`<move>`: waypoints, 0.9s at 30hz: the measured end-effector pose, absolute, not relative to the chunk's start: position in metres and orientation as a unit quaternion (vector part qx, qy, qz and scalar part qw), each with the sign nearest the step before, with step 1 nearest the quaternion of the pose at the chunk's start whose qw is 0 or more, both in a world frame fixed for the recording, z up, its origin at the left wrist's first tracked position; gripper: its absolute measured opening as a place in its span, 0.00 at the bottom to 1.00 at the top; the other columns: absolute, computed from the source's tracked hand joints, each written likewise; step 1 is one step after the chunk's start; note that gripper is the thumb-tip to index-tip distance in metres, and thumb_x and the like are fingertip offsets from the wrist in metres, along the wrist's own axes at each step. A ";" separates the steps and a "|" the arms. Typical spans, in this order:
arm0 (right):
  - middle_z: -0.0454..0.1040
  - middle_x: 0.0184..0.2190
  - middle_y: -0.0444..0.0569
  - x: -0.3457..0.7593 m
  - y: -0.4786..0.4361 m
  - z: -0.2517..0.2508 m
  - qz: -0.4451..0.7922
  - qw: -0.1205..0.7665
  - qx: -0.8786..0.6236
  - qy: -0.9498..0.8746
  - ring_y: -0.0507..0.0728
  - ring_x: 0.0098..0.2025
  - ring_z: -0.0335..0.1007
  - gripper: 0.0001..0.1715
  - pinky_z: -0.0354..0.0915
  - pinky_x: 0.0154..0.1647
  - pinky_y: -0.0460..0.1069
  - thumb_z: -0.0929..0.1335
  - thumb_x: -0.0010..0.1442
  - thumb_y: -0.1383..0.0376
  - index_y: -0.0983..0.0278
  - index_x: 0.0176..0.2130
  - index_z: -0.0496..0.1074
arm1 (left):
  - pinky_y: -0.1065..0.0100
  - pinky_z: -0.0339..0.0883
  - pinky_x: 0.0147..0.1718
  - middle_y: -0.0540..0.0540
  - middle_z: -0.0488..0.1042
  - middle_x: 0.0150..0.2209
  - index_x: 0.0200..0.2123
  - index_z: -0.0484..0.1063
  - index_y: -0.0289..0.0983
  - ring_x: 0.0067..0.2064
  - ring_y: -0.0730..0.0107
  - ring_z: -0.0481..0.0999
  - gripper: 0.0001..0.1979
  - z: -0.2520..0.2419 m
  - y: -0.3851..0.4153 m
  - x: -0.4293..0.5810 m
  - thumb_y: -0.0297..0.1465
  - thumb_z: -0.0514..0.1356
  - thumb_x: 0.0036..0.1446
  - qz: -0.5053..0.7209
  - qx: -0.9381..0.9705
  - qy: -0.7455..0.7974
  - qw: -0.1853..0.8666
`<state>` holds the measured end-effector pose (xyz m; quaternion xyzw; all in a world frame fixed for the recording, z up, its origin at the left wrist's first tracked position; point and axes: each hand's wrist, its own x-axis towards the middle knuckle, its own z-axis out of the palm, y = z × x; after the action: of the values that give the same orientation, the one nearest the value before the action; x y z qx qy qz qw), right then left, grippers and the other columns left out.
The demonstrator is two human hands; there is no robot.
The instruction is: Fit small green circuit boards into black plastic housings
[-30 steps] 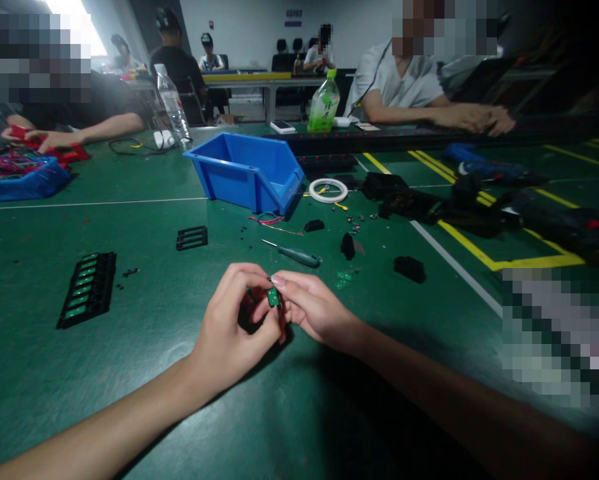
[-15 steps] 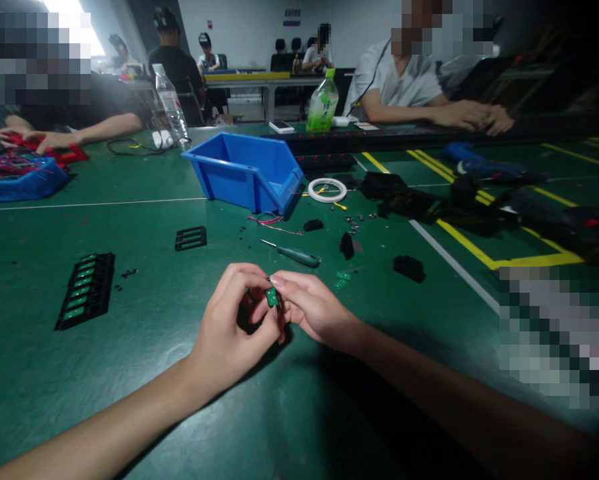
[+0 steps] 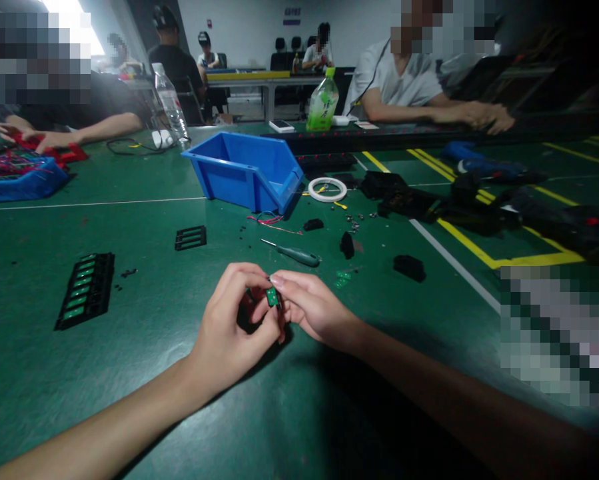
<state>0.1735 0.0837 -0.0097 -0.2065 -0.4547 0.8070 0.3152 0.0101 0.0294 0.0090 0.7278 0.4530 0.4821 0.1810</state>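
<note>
Over glossy tabletop [image 3: 149, 340], bare hands [image 3: 232, 327] [image 3: 322, 308] pinch small squarish green board [image 3: 272, 297].

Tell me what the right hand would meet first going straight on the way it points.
Likely the small green piece close against it, then the left hand; depth there is hard to judge.

Workshop with screwdriver [image 3: 299, 256], wires [image 3: 10, 165], blue bin [image 3: 229, 181]
</note>
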 end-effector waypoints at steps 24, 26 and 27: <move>0.81 0.31 0.52 0.174 0.084 -0.010 0.808 0.312 -0.207 -0.454 0.52 0.24 0.75 0.19 0.73 0.24 0.45 0.70 0.68 0.52 0.67 0.40 0.70 | 0.67 0.75 0.36 0.44 0.70 0.48 0.45 0.69 0.39 0.45 0.67 0.75 0.14 0.009 0.028 0.010 0.21 0.64 0.57 0.485 0.724 0.453 0.188; 0.81 0.32 0.52 0.174 0.084 -0.010 0.809 0.312 -0.206 -0.454 0.52 0.24 0.76 0.19 0.73 0.24 0.45 0.70 0.68 0.52 0.67 0.40 0.70 | 0.67 0.75 0.37 0.44 0.70 0.48 0.45 0.69 0.39 0.46 0.67 0.75 0.15 0.009 0.028 0.010 0.20 0.64 0.56 0.485 0.724 0.452 0.188; 0.81 0.32 0.52 0.174 0.084 -0.010 0.809 0.313 -0.206 -0.454 0.52 0.24 0.76 0.19 0.73 0.24 0.45 0.70 0.68 0.52 0.67 0.40 0.70 | 0.68 0.75 0.37 0.44 0.70 0.49 0.45 0.69 0.39 0.46 0.67 0.75 0.15 0.009 0.028 0.010 0.20 0.64 0.56 0.486 0.724 0.452 0.189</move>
<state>0.1739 0.0841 -0.0103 -0.2056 -0.4539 0.8086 0.3127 0.0103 0.0284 0.0088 0.7239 0.4520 0.4857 0.1889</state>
